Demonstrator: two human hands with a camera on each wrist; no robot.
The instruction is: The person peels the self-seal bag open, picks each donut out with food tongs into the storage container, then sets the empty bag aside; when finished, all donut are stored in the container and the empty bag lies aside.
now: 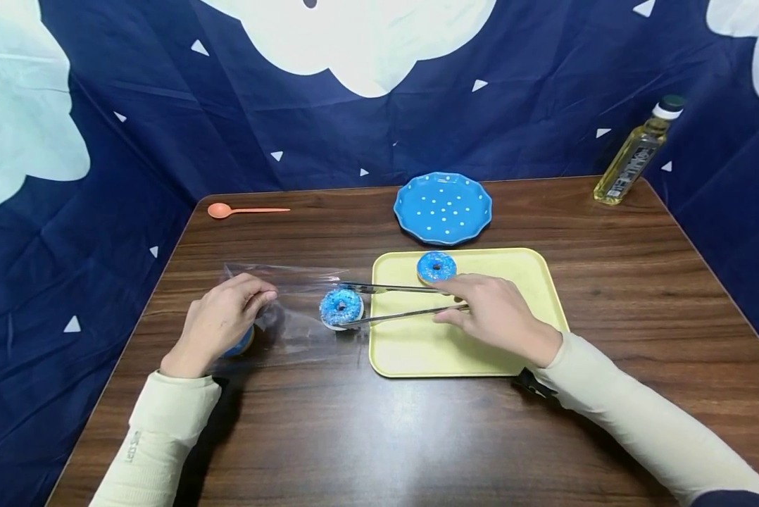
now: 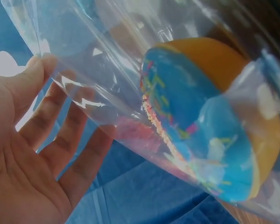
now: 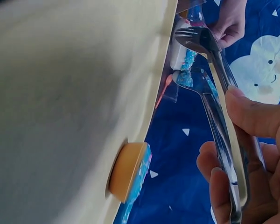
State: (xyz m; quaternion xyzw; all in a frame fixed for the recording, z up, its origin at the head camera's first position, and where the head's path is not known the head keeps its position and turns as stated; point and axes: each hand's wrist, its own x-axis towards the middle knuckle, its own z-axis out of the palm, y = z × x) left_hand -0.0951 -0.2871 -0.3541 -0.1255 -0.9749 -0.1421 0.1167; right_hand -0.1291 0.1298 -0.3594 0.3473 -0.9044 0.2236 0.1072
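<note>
My left hand (image 1: 217,320) pinches the edge of a clear plastic bag (image 1: 297,345) between thumb and index finger, the other fingers spread loosely behind the film. Inside the bag, partly under that hand, is a donut with blue icing and sprinkles (image 2: 186,112). My right hand (image 1: 496,310) holds metal tongs (image 1: 392,288) that point left, their jaws astride a second blue donut (image 1: 336,298). This donut overlaps the right end of the bag in the head view. A third blue donut (image 1: 427,266) lies on the yellow tray (image 1: 405,352), close beyond the tongs.
Behind the tray stands a blue scalloped plate with white dots (image 1: 443,208). An orange spoon (image 1: 221,210) lies at the table's back left. A bottle of yellow oil (image 1: 629,165) stands at the back right corner. Dark blue cloth (image 1: 329,127) hangs behind the wooden table (image 1: 354,436).
</note>
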